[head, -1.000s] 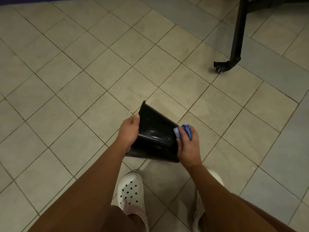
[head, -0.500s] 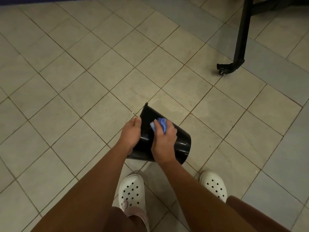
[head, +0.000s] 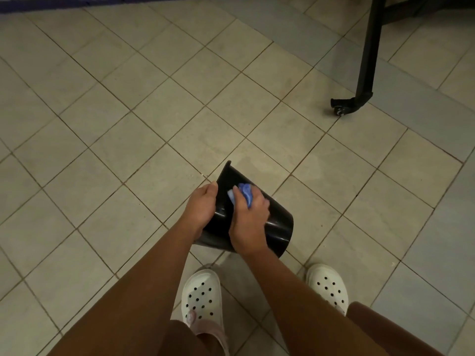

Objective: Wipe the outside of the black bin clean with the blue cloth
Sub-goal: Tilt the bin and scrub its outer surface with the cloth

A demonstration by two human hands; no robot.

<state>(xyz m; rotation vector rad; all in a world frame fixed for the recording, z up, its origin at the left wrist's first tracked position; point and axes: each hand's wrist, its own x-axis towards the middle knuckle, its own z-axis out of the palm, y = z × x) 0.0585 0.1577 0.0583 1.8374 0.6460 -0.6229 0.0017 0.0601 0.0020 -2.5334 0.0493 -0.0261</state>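
with the left hand (head: pixel 201 210) gripping the black bin (head: pixel 279 223) by its rim and the right hand (head: pixel 248 219) clutching the blue cloth (head: pixel 243 191) against its side, i'd press firmly and turn the bin to reach every side

White perforated clogs (head: pixel 201 298) on tiled floor (head: pixel 102 124); black wheeled leg (head: pixel 366 55).

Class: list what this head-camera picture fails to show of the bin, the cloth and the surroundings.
- Black bin, head view: its inside and underside face away from the camera.
- Blue cloth: mostly bunched under the right hand.
- Left hand: fingertips out of sight at the bin's edge.
- Black wheeled leg: cut off by the top edge.
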